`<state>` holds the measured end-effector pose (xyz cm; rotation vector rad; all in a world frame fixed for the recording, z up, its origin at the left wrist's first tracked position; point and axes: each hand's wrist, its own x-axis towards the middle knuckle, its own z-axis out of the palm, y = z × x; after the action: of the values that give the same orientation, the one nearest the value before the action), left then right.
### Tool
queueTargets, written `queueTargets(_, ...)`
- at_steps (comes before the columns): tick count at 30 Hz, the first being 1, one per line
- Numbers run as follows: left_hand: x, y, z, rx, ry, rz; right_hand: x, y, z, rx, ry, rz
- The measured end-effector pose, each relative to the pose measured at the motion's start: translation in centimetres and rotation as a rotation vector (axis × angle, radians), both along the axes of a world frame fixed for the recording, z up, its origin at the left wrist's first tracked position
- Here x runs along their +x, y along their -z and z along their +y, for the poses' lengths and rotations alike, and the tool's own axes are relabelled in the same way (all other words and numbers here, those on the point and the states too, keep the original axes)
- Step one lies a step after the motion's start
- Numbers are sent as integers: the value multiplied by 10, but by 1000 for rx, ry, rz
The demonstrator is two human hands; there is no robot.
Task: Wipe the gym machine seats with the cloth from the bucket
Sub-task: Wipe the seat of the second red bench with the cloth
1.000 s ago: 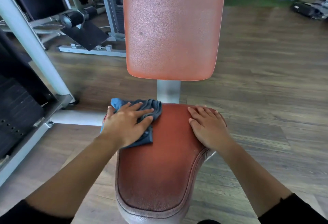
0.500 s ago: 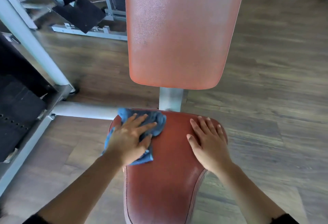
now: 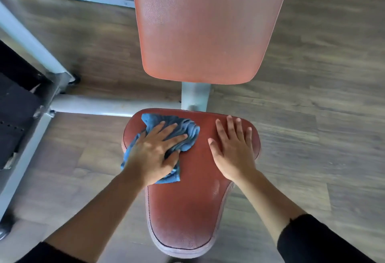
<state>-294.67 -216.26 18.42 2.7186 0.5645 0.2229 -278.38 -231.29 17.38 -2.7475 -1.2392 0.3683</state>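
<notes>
1. Left hand [image 3: 154, 154] presses the blue cloth [image 3: 183, 131] onto the rear left of the red seat [image 3: 187, 210]. Its fingers are straight and spread, not curled round the cloth.
2. Right hand [image 3: 233, 150] lies flat on the seat's rear right, fingers straight, holding nothing.
3. Progress: wiping of seat 1 is under way. The front half shows a faint sheen, possibly damp, but it's too blurry to confirm.
4. Left, my read: rest of this seat, maybe the backrest [image 3: 204, 29], then the other machines. Bucket not in view.

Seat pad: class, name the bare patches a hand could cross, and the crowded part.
Free: the strip between the cloth and the right hand, and the narrow front of the seat between the forearms. Crowded: the back left, under the left hand and cloth.
</notes>
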Motion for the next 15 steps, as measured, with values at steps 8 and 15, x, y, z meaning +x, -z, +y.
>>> queueTargets(8,60,3,-13,-31,-298,206,-15,3,-3,82,99,33)
queueTargets(15,-4,2,11,-38,-66,79,-16,0,-1,21,92,36)
